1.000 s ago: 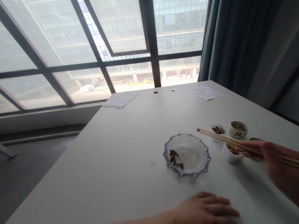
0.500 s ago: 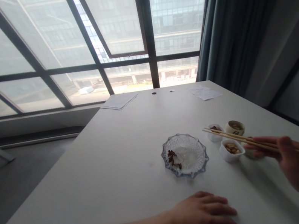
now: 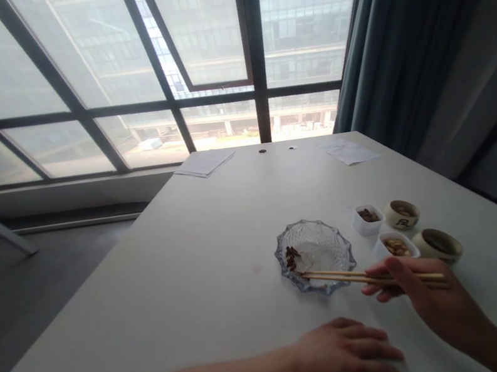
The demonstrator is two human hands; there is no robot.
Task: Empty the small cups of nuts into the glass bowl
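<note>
I observe the right hand (image 3: pixel 431 295) clamped on chopsticks (image 3: pixel 349 275), glass dish (image 3: pixel 326 249) to its left, cream cup (image 3: pixel 394 221) with unreadable dark character (image 3: pixel 403 223) beyond it; left hand (image 3: pixel 346 354) flat, fingers apart.

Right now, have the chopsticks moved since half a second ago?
Yes. Against the glass dish, the chopsticks in the right hand moved left and nearer: the tips, then outside its right rim, now reach its left part.

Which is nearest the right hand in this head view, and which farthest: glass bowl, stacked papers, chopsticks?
1. Chopsticks: held in the right hand.
2. Glass bowl: to the hand's left, chopstick tips over it.
3. Stacked papers: at the table's far end, left side.
</note>
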